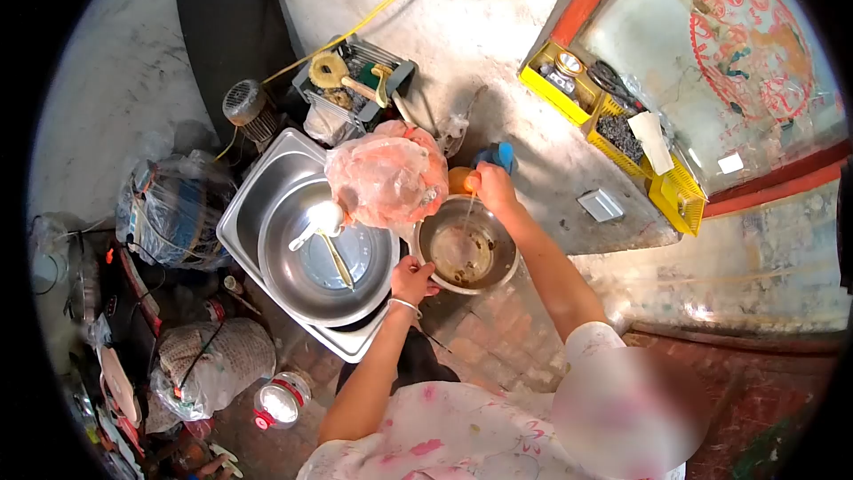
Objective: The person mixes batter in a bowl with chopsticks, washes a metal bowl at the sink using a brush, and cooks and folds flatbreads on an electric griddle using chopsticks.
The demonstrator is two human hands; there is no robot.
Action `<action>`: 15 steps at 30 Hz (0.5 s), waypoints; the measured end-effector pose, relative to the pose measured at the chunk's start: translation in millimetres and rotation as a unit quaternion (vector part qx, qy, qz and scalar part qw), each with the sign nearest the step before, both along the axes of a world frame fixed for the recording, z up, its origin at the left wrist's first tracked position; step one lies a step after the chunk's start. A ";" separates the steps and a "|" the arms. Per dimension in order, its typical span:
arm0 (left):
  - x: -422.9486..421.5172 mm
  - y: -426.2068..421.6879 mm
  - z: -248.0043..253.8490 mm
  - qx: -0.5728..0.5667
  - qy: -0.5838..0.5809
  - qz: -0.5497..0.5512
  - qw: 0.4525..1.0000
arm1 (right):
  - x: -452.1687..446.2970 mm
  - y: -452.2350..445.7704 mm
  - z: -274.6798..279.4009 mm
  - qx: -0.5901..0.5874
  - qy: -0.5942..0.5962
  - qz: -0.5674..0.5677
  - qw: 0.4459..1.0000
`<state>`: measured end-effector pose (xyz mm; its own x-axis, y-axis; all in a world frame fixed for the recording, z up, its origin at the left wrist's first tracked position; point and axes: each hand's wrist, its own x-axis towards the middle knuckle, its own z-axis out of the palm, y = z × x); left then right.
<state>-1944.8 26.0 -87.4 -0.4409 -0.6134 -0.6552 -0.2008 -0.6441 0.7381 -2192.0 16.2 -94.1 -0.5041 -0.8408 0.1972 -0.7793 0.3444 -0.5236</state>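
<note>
My left hand (414, 279) is closed on the near-left rim of a round metal bowl (514, 262). Some water and brownish bits lie in the bowl's bottom. Above its far rim, my right hand (494, 187) grips an orange rounded thing (460, 180), whose exact kind I cannot make out. A thin stream of water falls from beside it into the bowl. Left of the bowl, a wide metal basin (283, 289) sits in a stainless steel sink (302, 144). A ladle (335, 260) and a white utensil lie in the basin. A pink plastic bag (386, 173) bulges over the basin's far-right edge.
A blue object (506, 156) stands beyond my right hand. Behind the sink are a motor (251, 108) and a grey crate (404, 76) of tools. Yellow baskets (680, 196) line the window ledge at right. A clear plastic bottle (283, 398) and wrapped bundles crowd the left floor.
</note>
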 end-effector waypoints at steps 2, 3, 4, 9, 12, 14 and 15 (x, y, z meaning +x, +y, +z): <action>1.3 -2.1 3.9 -0.003 0.004 -0.005 1.000 | 2.2 -1.1 -1.4 0.036 0.018 -0.007 0.999; 4.0 -0.1 5.1 0.002 0.004 -0.010 1.000 | -0.7 0.3 -1.8 0.035 0.023 -0.002 0.999; 7.2 -0.6 4.9 0.009 0.016 -0.015 1.000 | -5.5 1.8 -1.0 0.023 -0.006 0.001 1.000; 50.2 -2.2 2.9 0.012 -0.018 -0.019 1.000 | 13.3 23.5 45.6 -0.049 -0.105 -0.085 0.990; 97.5 -10.9 9.7 0.036 0.009 -0.017 0.999 | 49.9 40.5 88.8 -0.116 -0.170 -0.069 0.976; 134.6 -17.1 10.7 0.047 0.026 0.007 0.999 | 88.3 47.1 129.4 -0.150 -0.242 -0.070 0.956; 151.7 -21.8 9.7 0.055 0.043 0.029 0.997 | 105.7 45.4 142.0 -0.148 -0.240 -0.071 0.957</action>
<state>-1793.1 4.1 -77.7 -0.4642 -0.5666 -0.6808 -0.0997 -0.7303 0.6758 -2086.2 61.6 48.0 -0.7018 -0.6998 0.1332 -0.3813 0.2111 -0.9000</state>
